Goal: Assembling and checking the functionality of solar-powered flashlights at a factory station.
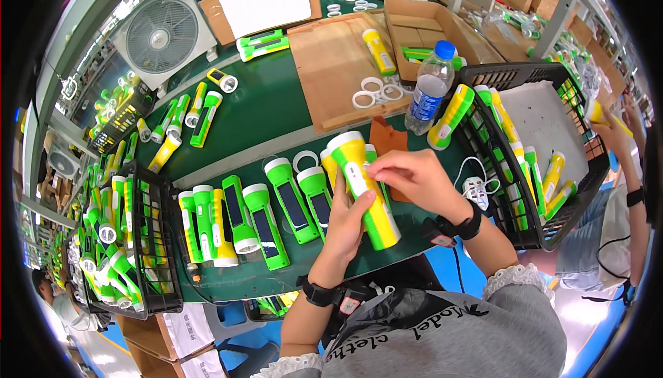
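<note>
Holding a yellow-and-green flashlight [364,191] above the green table [269,101], head end tilted up and away. Left hand [345,229] wraps the lower body from underneath, fingers curled snug round it. Right hand [414,177] comes over from the right, fingertips pinched narrow on the side of the body near the middle, thumb and forefinger touching the casing.

Judged step: fitting or checking a small part on the flashlight's side, with the left hand serving as a clamp. What sits under the fingertips is too small to tell.

Just to the left, a row of green flashlights [276,212] lies side by side on the table, dark panels facing up. A black crate [148,240] at far left is packed with more. Another black crate [545,164] on the right holds several along its near wall. A water bottle [429,91] stands behind the hands, by a cardboard sheet [331,67] carrying white rings [373,91].

Next move, likely: calls for a steady left-hand hold while the right fingertips press or seat the part, then a free spot at the end of the row.
</note>
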Tool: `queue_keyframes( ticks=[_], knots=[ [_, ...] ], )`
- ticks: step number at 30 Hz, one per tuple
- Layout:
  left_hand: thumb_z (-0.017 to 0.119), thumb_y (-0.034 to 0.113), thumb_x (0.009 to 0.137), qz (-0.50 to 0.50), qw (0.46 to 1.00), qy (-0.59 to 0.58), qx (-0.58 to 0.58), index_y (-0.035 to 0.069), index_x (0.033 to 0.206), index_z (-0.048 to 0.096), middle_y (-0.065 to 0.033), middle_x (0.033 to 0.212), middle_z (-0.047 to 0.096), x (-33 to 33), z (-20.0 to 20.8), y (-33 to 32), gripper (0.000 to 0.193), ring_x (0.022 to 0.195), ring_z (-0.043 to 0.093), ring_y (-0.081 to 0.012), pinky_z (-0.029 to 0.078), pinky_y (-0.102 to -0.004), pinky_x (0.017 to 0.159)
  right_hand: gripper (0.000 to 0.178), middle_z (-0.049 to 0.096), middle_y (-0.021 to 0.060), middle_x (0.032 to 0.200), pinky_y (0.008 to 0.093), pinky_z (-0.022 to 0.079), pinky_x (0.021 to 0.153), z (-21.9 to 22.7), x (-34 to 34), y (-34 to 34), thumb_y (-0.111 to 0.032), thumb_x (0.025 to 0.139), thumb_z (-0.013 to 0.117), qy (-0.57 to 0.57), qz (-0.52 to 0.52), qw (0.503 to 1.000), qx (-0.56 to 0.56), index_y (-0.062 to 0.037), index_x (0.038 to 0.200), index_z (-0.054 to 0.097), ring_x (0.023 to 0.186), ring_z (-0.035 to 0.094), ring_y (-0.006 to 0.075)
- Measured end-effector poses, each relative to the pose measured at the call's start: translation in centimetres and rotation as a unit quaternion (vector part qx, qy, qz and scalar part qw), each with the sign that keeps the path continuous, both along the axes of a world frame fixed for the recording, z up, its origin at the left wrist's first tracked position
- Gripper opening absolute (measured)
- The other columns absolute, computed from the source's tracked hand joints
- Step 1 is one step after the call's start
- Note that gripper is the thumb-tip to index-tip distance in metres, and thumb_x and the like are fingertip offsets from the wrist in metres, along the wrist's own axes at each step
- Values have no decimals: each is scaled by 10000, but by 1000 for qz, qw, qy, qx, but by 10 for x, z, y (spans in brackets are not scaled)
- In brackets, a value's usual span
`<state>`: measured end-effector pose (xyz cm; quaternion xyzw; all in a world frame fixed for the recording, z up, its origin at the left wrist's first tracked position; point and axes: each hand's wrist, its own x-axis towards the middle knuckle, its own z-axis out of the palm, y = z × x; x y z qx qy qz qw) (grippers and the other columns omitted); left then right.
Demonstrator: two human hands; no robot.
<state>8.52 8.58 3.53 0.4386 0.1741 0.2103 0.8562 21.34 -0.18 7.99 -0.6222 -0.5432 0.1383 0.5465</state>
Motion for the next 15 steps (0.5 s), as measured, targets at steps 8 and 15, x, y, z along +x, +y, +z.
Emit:
queue_keyframes(
  ticks=[8, 15],
  knots=[
    [556, 15, 778, -2, 996, 45, 76, 95, 1403, 4, -131, 1207, 420, -2, 11, -5, 837, 907, 536, -170, 472, -258, 734, 112, 635, 103, 716, 272, 486, 549, -1, -4, -4, -103, 780, 616, -74, -57, 995, -38, -44, 876, 619, 630, 633, 226],
    [553, 28, 771, -30, 980, 105, 169, 84, 1399, -19, -152, 1207, 418, -4, 12, -6, 851, 897, 539, -164, 471, -249, 701, 107, 630, 116, 732, 320, 492, 576, 2, 0, -7, -94, 759, 610, -192, -60, 979, -17, -41, 850, 627, 637, 615, 265]
  ],
)
